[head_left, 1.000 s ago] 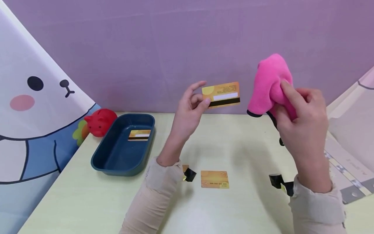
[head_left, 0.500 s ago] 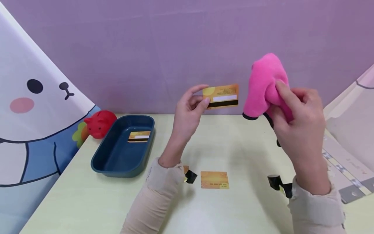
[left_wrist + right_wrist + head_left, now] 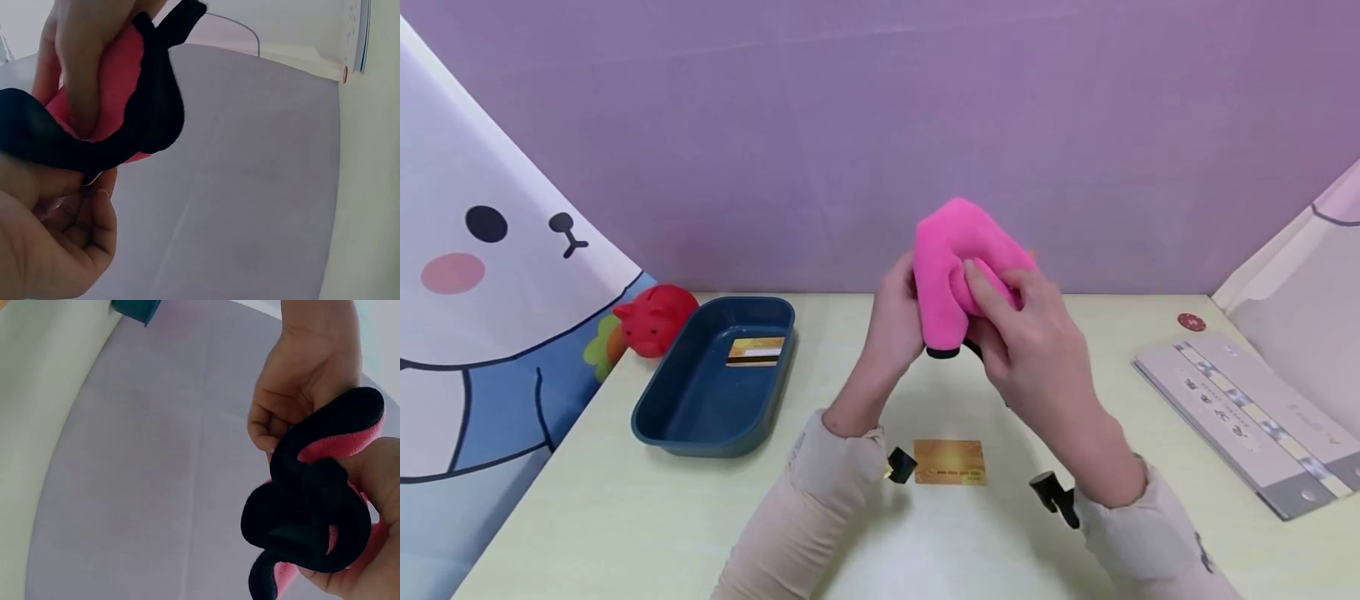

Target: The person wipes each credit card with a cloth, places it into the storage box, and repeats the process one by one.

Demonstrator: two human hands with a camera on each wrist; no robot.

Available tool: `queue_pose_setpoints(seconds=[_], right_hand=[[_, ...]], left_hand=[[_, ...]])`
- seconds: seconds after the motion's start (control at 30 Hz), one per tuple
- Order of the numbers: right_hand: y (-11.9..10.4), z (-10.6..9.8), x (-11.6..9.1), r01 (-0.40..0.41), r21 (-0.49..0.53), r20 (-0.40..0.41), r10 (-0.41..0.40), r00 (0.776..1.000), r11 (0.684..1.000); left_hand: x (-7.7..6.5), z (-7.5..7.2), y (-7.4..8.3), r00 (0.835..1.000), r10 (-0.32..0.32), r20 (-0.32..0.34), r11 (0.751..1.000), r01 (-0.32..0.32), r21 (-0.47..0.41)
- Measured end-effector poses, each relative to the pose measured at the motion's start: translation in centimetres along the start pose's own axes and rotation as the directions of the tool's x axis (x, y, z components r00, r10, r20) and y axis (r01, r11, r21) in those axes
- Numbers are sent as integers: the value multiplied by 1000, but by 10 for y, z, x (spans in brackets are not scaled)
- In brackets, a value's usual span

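Note:
A pink plush piece point(image 3: 951, 242) with a black underside is gripped by my right hand point(image 3: 1033, 342). It looks soft and bent over; its exact kind cannot be told. My left hand point(image 3: 891, 321) is right behind it, fingers partly hidden. In the left wrist view, the left thumb and fingers pinch a thin edge of the bank card point(image 3: 94, 179), most of which the plush covers. In the right wrist view, the black underside point(image 3: 300, 506) lies in loops close to the left fingers. A second orange bank card point(image 3: 950, 462) lies on the table below the hands.
A blue tray point(image 3: 647, 433) on the left holds another bank card point(image 3: 755, 352). Beside it sits a red piggy bank point(image 3: 657, 321). On the right lie a grey folder point(image 3: 1247, 417) and a small red disc point(image 3: 1191, 322). A purple cloth point(image 3: 880, 125) hangs behind the table.
My right hand has carried the pink plush piece left and slightly down to the left hand. It now covers most of the card that the left hand holds; the left hand has barely moved.

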State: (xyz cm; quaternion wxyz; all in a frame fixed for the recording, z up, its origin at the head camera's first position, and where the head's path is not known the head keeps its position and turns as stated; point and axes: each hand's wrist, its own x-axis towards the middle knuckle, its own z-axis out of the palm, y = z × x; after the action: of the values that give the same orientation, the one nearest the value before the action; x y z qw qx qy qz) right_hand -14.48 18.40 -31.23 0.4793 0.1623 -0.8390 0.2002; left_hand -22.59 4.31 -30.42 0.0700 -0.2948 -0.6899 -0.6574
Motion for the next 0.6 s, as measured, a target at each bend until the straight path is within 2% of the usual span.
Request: queue_pose_setpoints(seconds=[0.1, 0.37, 0.43, 0.6], right_hand=[[5, 3, -3, -18, -35, 43, 19, 999, 999], [18, -1, -2, -87, -111, 94, 98, 991, 990], [21, -4, -1, -113, -117, 92, 124, 988, 987], [31, -10, 1, -196, -133, 57, 205, 977, 972]], left_hand=[[2, 0, -3, 998, -58, 16, 998, 58, -19], [4, -2, -2, 982, -184, 50, 982, 181, 55], [5, -3, -1, 979, -195, 60, 980, 191, 62], [8, -8, 2, 981, -168, 98, 986, 166, 27]])
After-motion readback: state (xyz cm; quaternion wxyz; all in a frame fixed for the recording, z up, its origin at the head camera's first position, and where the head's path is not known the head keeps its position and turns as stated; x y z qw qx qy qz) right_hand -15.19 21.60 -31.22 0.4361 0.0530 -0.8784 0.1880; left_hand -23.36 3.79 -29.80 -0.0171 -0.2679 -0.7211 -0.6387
